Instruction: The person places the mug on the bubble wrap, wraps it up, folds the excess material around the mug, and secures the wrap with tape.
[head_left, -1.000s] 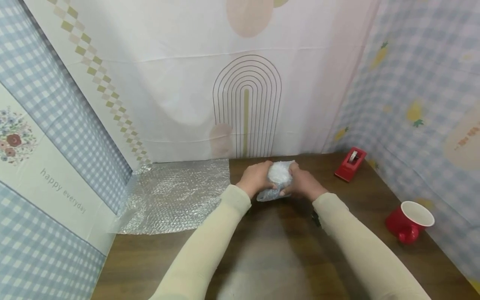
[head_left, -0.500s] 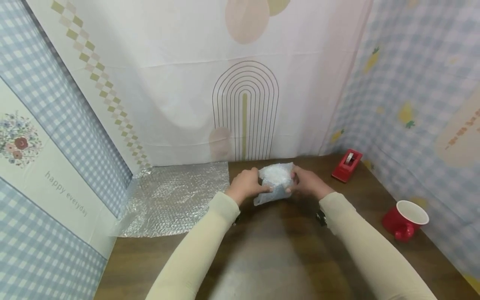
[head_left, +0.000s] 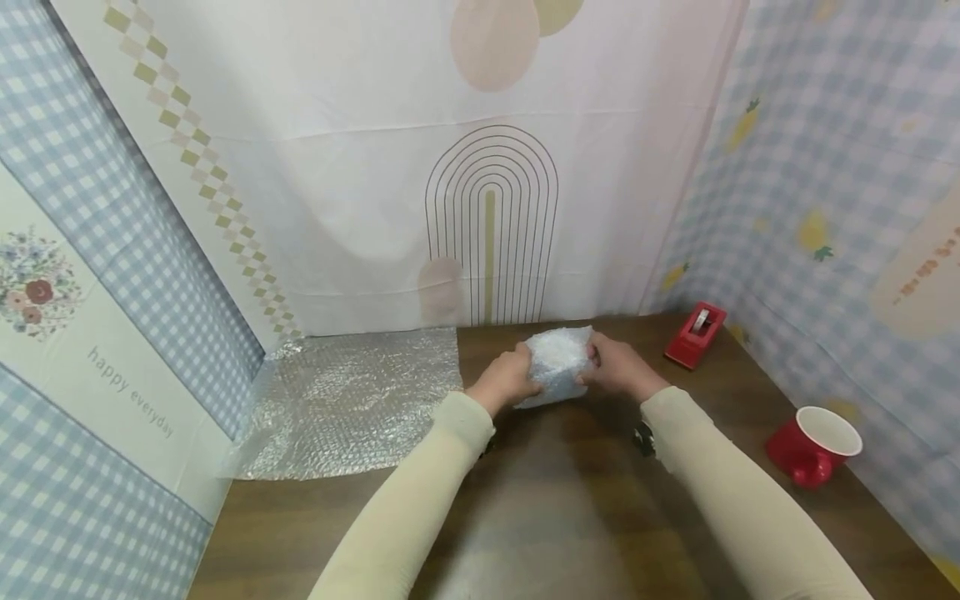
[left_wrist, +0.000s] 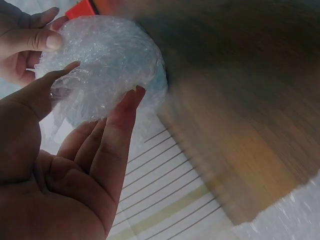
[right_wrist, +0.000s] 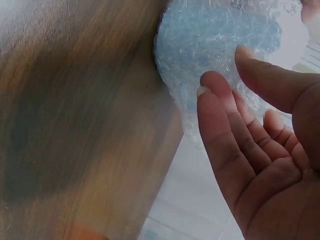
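Observation:
A bubble-wrapped bundle (head_left: 558, 362) lies at the back of the wooden table; a light blue tint shows through the wrap, and what is inside cannot be made out. My left hand (head_left: 510, 379) grips its left end, and in the left wrist view thumb and fingers (left_wrist: 120, 120) pinch the crumpled clear wrap. At the other end my right hand (head_left: 618, 367) holds the wrap. In the right wrist view the right thumb (right_wrist: 265, 80) lies over one face of the bundle (right_wrist: 215, 40), with the fingers curled at its edge.
A flat sheet of bubble wrap (head_left: 352, 400) covers the table's back left. To the right stand a red tape dispenser (head_left: 696, 335) and, nearer, a red mug (head_left: 813, 446) with a white inside. Patterned cloth hangs (head_left: 360, 167) behind and at both sides.
Both hands were closer together on the bundle a second ago. The left hand shifted outward, then came back in against the left end. More of the bundle's width now shows between the hands.

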